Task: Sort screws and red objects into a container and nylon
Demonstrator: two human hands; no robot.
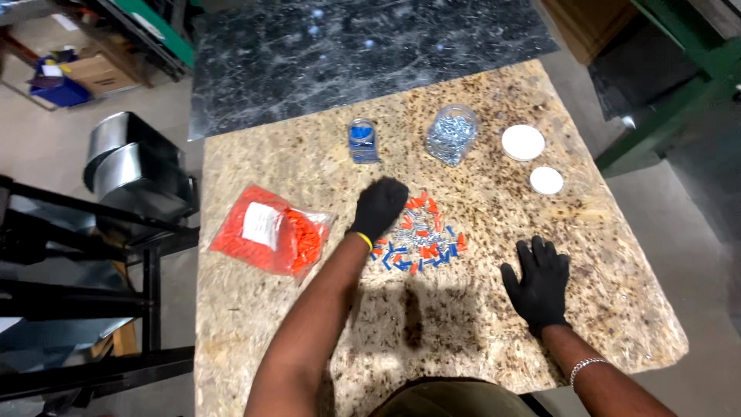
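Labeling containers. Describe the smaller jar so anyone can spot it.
On the speckled worktop, look past the mixed pile under the left hand. The small clear jar stands there, left of the bigger jar. It holds blue pieces; the bigger one holds silvery ones.

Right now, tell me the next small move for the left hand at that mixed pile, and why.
Probably close the left hand on a few pieces at the pile's near edge. It rests at the left edge of the mixed pile of orange, blue and silver pieces; the open jar of blue pieces stands just beyond. The right hand lies flat, idle.
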